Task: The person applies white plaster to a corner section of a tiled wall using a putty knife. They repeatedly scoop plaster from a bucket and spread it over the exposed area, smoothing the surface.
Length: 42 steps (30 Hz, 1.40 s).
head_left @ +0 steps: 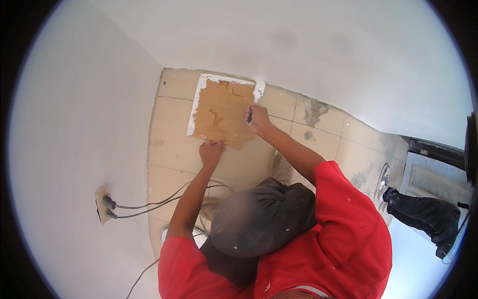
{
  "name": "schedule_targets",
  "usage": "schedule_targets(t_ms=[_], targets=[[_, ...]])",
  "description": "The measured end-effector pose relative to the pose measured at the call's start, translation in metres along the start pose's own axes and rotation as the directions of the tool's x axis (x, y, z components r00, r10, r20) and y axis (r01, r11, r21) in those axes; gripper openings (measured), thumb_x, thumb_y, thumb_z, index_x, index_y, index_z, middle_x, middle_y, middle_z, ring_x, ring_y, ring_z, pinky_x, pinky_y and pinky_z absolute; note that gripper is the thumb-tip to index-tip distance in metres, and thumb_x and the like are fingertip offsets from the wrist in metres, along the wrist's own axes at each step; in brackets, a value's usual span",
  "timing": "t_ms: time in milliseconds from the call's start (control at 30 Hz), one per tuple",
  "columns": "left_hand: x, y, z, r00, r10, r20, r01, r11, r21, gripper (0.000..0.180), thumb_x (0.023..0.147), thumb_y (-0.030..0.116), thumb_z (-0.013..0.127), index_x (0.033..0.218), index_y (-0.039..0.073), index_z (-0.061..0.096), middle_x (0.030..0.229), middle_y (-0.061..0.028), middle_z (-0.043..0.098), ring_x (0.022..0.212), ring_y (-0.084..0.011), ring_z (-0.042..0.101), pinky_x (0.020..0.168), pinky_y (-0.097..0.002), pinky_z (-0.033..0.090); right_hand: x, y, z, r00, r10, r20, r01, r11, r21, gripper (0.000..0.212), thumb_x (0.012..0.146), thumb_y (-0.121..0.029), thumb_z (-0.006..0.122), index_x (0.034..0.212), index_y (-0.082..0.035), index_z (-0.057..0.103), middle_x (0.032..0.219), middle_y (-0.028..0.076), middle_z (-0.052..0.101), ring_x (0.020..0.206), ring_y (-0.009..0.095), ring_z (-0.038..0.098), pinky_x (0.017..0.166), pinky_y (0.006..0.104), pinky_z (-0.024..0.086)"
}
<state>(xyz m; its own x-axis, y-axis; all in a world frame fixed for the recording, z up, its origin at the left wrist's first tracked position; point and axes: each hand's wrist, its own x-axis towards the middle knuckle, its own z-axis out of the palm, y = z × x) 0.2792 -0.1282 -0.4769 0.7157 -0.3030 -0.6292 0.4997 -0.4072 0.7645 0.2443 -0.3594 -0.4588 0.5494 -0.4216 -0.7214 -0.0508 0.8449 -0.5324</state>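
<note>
A brown, roughly square sheet point(224, 107) with cracked or torn patches lies on the tiled floor by the wall. A ragged white border point(196, 110) runs along its left and far sides. My left hand point(212, 151) is closed at the sheet's near edge, fingers pinched on it. At the sheet's right side, my right hand point(257, 118) makes a fist over the edge. Something dark shows inside that fist, too hidden to name. A small white patch point(259, 89) sits just beyond the sheet's far right corner.
White walls meet beyond the floor tiles point(172, 129). On the left wall a socket point(104, 205) has two black cables plugged in, running behind my left arm. Dark stains mark the tiles at right. A dark cloth point(423, 214) and a grey panel point(435, 177) are at far right.
</note>
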Motion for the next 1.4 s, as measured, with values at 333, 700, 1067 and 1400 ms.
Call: schedule_targets(t_ms=[333, 700, 1067, 1400], targets=[[-0.001, 0.005, 0.002, 1.000, 0.009, 0.014, -0.009, 1.000, -0.006, 0.027, 0.094, 0.015, 0.076, 0.094, -0.011, 0.069, 0.083, -0.0166, 0.075, 0.069, -0.0180, 0.074, 0.059, -0.0275, 0.059, -0.007, -0.002, -0.007, 1.000, 0.009, 0.012, -0.009, 1.000, -0.009, 0.015, 0.104, -0.014, 0.048, 0.091, -0.008, 0.051, 0.073, 0.003, 0.051, 0.060, 0.016, 0.050, 0.054, 0.0333, 0.044], [0.000, -0.003, -0.001, 0.999, 0.046, -0.003, -0.046, 0.998, 0.032, 0.029, 0.094, 0.018, 0.075, 0.088, -0.008, 0.066, 0.080, -0.0156, 0.075, 0.068, -0.0168, 0.074, 0.057, -0.0264, 0.056, -0.008, -0.013, -0.017, 0.999, 0.048, 0.006, -0.047, 0.995, -0.087, 0.012, 0.102, -0.013, 0.048, 0.092, -0.008, 0.052, 0.074, 0.003, 0.052, 0.060, 0.016, 0.048, 0.053, 0.0326, 0.042], [0.004, -0.008, -0.004, 1.000, 0.023, -0.014, -0.023, 1.000, 0.015, 0.030, 0.094, 0.020, 0.076, 0.088, -0.006, 0.064, 0.079, -0.0141, 0.074, 0.067, -0.0170, 0.074, 0.057, -0.0254, 0.056, -0.039, -0.035, -0.066, 0.991, -0.080, -0.106, 0.091, 0.990, 0.110, 0.014, 0.105, -0.013, 0.046, 0.093, -0.006, 0.050, 0.077, 0.004, 0.051, 0.063, 0.016, 0.047, 0.057, 0.0327, 0.043], [0.008, -0.016, -0.002, 0.997, 0.076, 0.002, -0.076, 0.992, 0.098, 0.030, 0.094, 0.023, 0.077, 0.087, -0.004, 0.067, 0.075, -0.0126, 0.073, 0.064, -0.0159, 0.071, 0.056, -0.0267, 0.055, -0.020, -0.004, 0.000, 0.989, -0.005, 0.146, 0.023, 0.992, -0.127, 0.018, 0.104, -0.018, 0.049, 0.093, -0.006, 0.055, 0.074, 0.004, 0.054, 0.061, 0.016, 0.052, 0.055, 0.0326, 0.044]])
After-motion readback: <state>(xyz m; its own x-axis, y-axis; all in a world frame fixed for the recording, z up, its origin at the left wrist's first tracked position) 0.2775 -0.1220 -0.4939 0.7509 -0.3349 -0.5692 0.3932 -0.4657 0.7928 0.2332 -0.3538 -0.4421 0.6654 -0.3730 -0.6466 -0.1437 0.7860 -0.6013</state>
